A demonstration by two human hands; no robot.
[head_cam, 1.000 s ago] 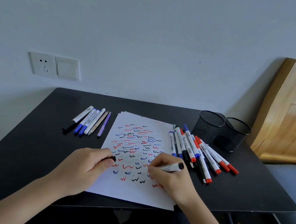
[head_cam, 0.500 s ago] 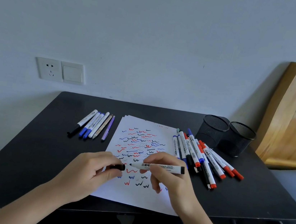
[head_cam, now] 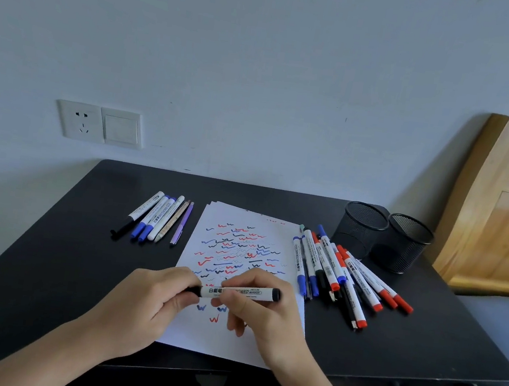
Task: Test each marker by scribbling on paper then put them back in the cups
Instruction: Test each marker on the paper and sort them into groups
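A black whiteboard marker (head_cam: 243,292) lies level above the scribbled white paper (head_cam: 241,246), held between both hands. My right hand (head_cam: 262,320) grips its white barrel. My left hand (head_cam: 148,302) pinches the black cap (head_cam: 192,290), which sits on the marker's left end. A row of several markers and pens (head_cam: 159,217) lies left of the paper. A pile of several red, blue and black markers (head_cam: 342,275) lies to its right. Two black mesh cups (head_cam: 363,230) (head_cam: 405,243) stand at the back right; no markers show above their rims.
The black table (head_cam: 61,251) stands against a pale wall with a socket and switch (head_cam: 100,124). A wooden panel (head_cam: 503,209) leans at the right behind the cups. Dark items lie on the floor below the table's right front edge.
My right hand lifted the marker off the paper and turned it level. The left hand brought the cap to the tip, and the cap now sits on the marker.
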